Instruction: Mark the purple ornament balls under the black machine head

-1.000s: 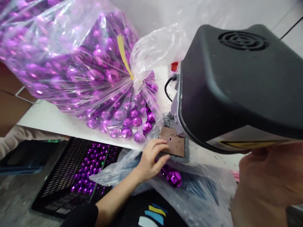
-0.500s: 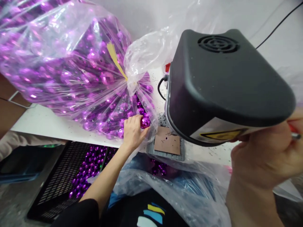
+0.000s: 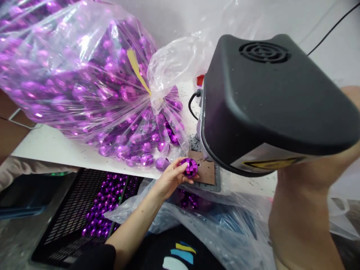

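- Left hand with fingers curled around a purple mirror ball, right at the near table edge, over the brown plate.
- Little room above: black machine head hanging close over the plate.
- Right hand hidden behind the machine; fingers impossible to tell.
- Big bag of purple balls crowding the left; black crate below.

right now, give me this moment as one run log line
left hand: holds faceted purple mirror ball at brown plate | right hand: out of view behind black plastic machine housing | clear plastic bag of purple balls: on white table
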Demonstrator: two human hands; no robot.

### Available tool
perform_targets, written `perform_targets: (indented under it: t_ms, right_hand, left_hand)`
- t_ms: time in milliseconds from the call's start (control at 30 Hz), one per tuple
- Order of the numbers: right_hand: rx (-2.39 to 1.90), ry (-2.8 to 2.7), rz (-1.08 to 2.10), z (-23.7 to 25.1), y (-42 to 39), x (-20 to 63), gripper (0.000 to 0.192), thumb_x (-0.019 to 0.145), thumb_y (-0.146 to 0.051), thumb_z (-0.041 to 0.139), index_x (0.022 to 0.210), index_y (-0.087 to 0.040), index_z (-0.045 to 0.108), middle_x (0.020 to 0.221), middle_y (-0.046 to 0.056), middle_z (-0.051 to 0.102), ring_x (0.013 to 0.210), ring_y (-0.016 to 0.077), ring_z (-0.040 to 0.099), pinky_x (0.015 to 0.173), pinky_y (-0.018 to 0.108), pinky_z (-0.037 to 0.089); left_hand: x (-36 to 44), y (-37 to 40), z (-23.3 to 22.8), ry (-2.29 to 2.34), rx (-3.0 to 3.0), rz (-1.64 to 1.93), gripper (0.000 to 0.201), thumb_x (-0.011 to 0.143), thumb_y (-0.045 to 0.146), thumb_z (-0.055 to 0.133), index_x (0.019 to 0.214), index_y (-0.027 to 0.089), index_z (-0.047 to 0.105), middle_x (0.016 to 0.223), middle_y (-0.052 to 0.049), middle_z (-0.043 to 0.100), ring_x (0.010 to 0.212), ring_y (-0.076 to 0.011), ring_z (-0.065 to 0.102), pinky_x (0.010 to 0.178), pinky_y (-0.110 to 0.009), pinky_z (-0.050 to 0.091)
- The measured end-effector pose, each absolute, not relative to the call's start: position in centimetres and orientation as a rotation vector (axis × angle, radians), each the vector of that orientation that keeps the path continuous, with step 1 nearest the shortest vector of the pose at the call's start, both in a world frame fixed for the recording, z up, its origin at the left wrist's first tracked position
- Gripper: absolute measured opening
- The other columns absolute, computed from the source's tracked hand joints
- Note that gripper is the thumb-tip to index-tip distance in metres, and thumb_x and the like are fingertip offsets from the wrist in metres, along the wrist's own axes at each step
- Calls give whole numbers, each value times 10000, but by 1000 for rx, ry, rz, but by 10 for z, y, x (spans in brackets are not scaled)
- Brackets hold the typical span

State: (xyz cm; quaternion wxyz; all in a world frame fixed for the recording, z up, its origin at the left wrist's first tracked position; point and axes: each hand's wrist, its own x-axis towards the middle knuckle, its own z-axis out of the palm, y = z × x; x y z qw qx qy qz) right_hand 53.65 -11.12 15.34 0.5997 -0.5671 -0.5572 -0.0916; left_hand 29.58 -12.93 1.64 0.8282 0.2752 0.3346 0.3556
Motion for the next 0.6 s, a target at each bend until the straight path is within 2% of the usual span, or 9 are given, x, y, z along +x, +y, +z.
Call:
perform_targets:
  t_ms: [67, 133, 233, 333, 400, 600]
  right_hand:
    - [-1317, -1282, -195, 155, -111, 534, 465, 953, -566, 444, 862, -129, 573, 714, -24, 418, 707, 6, 367, 713, 265, 296]
    - [-1321, -1263, -191, 158, -112, 530, 433, 955, -530, 464, 853, -122, 567, 719, -21, 426, 707, 6, 371, 702, 261, 290]
    - [-1320, -1260, -210, 160, -113, 528, 391, 955, -478, 487, 832, -113, 555, 714, -17, 396, 710, 8, 358, 706, 261, 285]
    - [-1305, -1282, -220, 158, -114, 529, 415, 965, -501, 454, 844, -115, 549, 706, -18, 360, 693, 3, 324, 700, 252, 277]
    - [-1291, -1285, -204, 157, -113, 529, 426, 970, -514, 440, 846, -118, 535, 691, -22, 343, 675, -3, 312, 689, 241, 276]
    - [-1287, -1222, -117, 160, -113, 524, 466, 939, -558, 500, 804, -112, 506, 674, -21, 333, 643, -7, 356, 626, 206, 284]
  left_hand:
    - [298, -126, 13, 756, 644, 763, 541, 754, 536, 824, 1077, 144, 638, 921, -72, 740, 785, -206, 748, 641, -251, 544]
    - [300, -123, 8, 848, 739, 799, 549, 756, 590, 797, 1034, 131, 681, 890, -62, 738, 732, -161, 706, 609, -223, 502]
    - [305, -121, 2, 986, 892, 897, 547, 743, 589, 802, 1044, 142, 708, 899, -43, 739, 719, -127, 647, 594, -208, 458]
    - [312, -120, -4, 985, 1020, 977, 550, 745, 514, 824, 1147, 167, 682, 1074, -67, 747, 936, -191, 684, 827, -280, 531]
    - [316, -121, -8, 979, 1136, 987, 526, 794, 454, 796, 1221, 182, 656, 1174, -84, 729, 1067, -234, 675, 983, -362, 514]
    - [326, -125, -26, 1126, 1533, 1037, 496, 844, 391, 759, 1296, 228, 638, 1240, -99, 702, 1160, -293, 641, 1051, -458, 489]
